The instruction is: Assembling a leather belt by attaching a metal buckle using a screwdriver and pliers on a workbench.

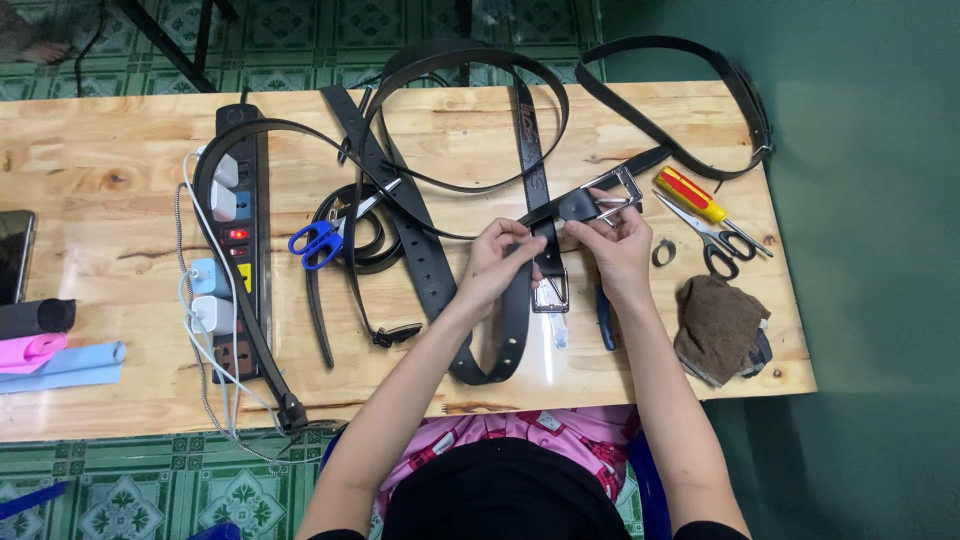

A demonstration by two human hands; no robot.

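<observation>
Black leather everywhere on this wooden table [120, 150], and both hands are on one belt [545, 215] at the middle. Left hand [497, 262] has its fingers closed, pinching the strap from the near side. Right hand [617, 240] is closed on the same strap just beside it, thumb and fingers nipping the leather next to the metal buckle [618, 190], which sits just past the fingertips. Whether the right fingers touch the buckle itself is hard to tell from up here. The belt runs on down from the hands and loops back near the table's front edge.

Just right of the right hand: a small ring [664, 253], black scissors [712, 238], and a red and yellow screwdriver [692, 196]. A brown cloth [722, 328] lies nearer the front corner. Over on the left, blue scissors [316, 243] rest among more belts, and a power strip [236, 240] with white chargers plugged in lies beyond them.
</observation>
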